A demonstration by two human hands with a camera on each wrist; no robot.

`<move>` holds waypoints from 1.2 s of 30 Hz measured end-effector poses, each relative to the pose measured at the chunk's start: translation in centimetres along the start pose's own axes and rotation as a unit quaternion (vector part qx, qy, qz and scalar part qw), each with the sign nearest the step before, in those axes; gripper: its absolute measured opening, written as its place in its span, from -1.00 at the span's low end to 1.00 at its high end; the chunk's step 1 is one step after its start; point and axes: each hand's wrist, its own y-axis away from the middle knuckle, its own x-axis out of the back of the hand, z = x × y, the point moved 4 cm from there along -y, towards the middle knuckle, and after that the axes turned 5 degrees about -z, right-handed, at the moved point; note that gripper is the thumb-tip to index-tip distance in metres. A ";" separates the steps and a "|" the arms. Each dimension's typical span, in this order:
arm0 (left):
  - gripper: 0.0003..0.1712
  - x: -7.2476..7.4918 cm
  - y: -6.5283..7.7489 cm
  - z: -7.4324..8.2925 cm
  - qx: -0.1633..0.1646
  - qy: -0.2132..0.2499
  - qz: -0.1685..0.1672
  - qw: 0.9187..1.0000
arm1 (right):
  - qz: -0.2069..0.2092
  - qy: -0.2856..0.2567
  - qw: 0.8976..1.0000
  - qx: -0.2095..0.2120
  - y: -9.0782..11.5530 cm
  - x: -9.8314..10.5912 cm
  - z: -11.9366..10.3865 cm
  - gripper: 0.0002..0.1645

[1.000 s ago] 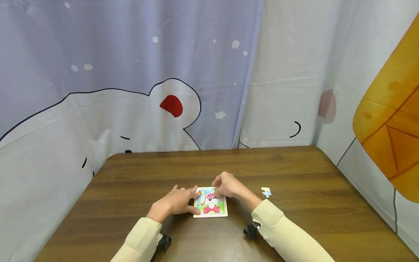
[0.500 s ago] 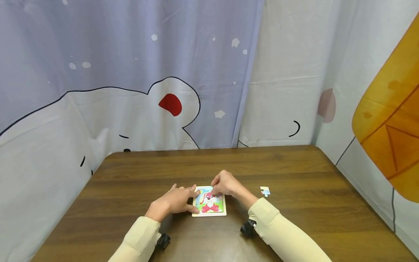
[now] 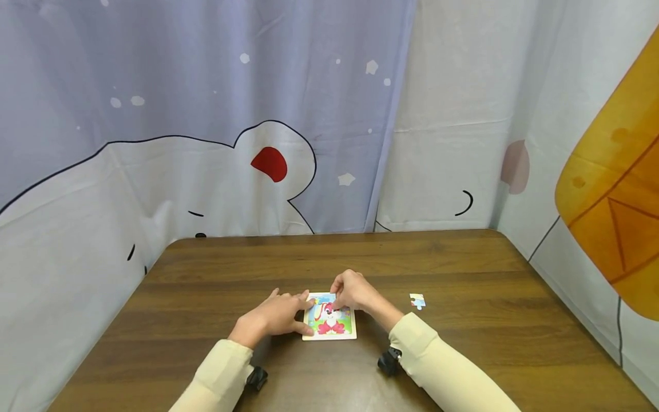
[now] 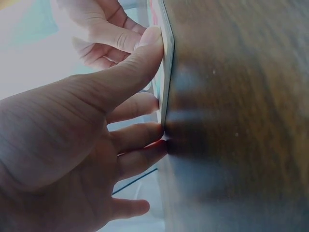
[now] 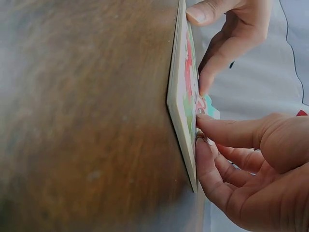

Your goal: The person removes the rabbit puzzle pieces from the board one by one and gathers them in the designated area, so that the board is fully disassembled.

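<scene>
A square jigsaw puzzle [image 3: 332, 328] with a pink rabbit picture lies in its pale tray [image 3: 329, 337] on the table. My left hand [image 3: 275, 316] rests along the tray's left side, thumb at the near corner and fingers spread toward the far one. Over the upper right of the picture, my right hand [image 3: 354, 290] pinches a puzzle piece [image 5: 210, 107] between thumb and finger. In the right wrist view this piece tilts up from the puzzle's surface, teal and red on its face. The fingers cover part of the picture. In the left wrist view, my left thumb [image 4: 150, 43] presses the tray's edge.
One loose puzzle piece [image 3: 417, 301], pale yellow and blue, lies to the right of the tray, beyond my right forearm. The brown wooden table [image 3: 247, 269] ends at the back against a printed curtain [image 3: 206, 183].
My right fingertips have shifted slightly left over the picture. The left hand keeps its place on the tray, and the loose piece lies where it was.
</scene>
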 end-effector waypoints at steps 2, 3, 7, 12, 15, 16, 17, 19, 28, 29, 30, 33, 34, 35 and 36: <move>-0.17 0.0 -0.1 0.0 -0.005 0.002 0.003 1.000 | 0.001 0.000 1.000 0.004 0.0 0.0 0.0 -0.71; -0.16 -0.1 -0.1 0.0 -0.008 0.003 0.004 1.000 | 0.001 0.000 1.000 0.006 0.0 0.1 0.0 -0.70; -0.16 -0.1 -0.2 -0.1 -0.019 0.015 0.005 1.000 | -0.002 -0.004 1.000 0.012 0.0 0.1 0.1 -0.70; -0.29 -0.1 -0.4 0.0 -0.050 0.029 -0.006 0.998 | -0.006 -0.006 1.000 0.015 -0.1 0.1 0.2 -0.70; -0.31 -0.2 -0.4 0.1 -0.060 0.018 -0.020 0.998 | -0.006 -0.006 1.000 0.017 -0.1 0.1 0.2 -0.70; -0.33 -0.2 -0.4 0.1 -0.059 0.013 -0.024 0.998 | -0.007 -0.006 1.000 0.017 -0.1 0.1 0.1 -0.70; -0.34 -0.2 -0.4 0.1 -0.058 0.010 -0.028 0.998 | -0.007 -0.006 1.000 0.018 -0.1 0.1 0.1 -0.70; -0.36 -0.2 -0.4 0.2 -0.053 0.007 -0.034 0.998 | -0.008 -0.005 1.000 0.018 0.0 0.1 0.1 -0.70; -0.41 -0.1 -0.1 0.3 -0.031 0.010 -0.043 0.999 | -0.013 -0.017 1.000 0.011 -0.1 0.0 0.3 -0.72; -0.41 -0.1 -0.1 0.3 -0.029 0.009 -0.045 0.999 | -0.013 -0.021 1.000 0.010 -0.1 0.0 0.3 -0.73; -0.41 -0.1 0.0 0.4 -0.027 0.010 -0.046 0.999 | -0.016 -0.030 0.999 0.007 -0.1 0.0 0.4 -0.74; -0.41 -0.1 0.1 0.5 -0.025 0.011 -0.048 0.998 | -0.023 -0.053 0.998 0.002 -0.1 0.0 0.6 -0.80; -0.41 -0.1 0.1 0.5 -0.024 0.011 -0.048 0.998 | -0.026 -0.059 0.998 0.000 -0.1 0.0 0.7 -0.82; -0.41 0.0 0.1 0.5 -0.023 0.012 -0.048 0.999 | -0.030 -0.065 0.997 -0.001 -0.1 0.0 0.7 -0.83; -0.41 0.0 0.1 0.6 -0.022 0.013 -0.047 0.999 | -0.033 -0.074 0.997 -0.004 -0.1 0.0 0.7 -0.84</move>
